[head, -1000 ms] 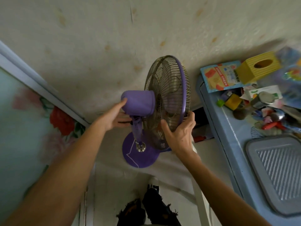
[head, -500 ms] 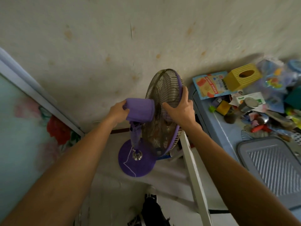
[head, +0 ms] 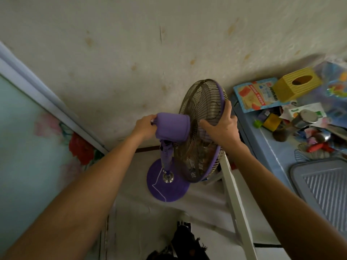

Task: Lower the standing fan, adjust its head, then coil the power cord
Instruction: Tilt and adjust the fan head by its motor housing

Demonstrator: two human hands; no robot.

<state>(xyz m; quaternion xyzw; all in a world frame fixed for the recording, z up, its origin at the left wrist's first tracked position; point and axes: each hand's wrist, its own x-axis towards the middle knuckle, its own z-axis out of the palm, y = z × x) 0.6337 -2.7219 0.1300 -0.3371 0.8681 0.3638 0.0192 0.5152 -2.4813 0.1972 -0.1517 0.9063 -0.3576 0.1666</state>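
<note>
A purple standing fan stands by the wall, seen from above. My left hand [head: 145, 126] grips the back end of its purple motor housing [head: 173, 127]. My right hand [head: 221, 126] holds the wire grille [head: 201, 102] at its purple rim, thumb across the rear mesh. The short stem ends in a round purple base [head: 169, 188] on the floor. A thin white power cord [head: 158, 182] runs across the base; its far end is hidden.
A blue table [head: 272, 152] at the right carries a yellow tissue box [head: 296, 84], a snack packet [head: 257, 94], a jar and clutter, plus a grey tray [head: 326, 190]. A white frame leg [head: 236, 203] stands right beside the fan. A floral panel [head: 37, 137] fills the left side.
My right hand has climbed from the lower grille to its upper rim. My left hand has closed around the motor housing's back. The view has shifted slightly.
</note>
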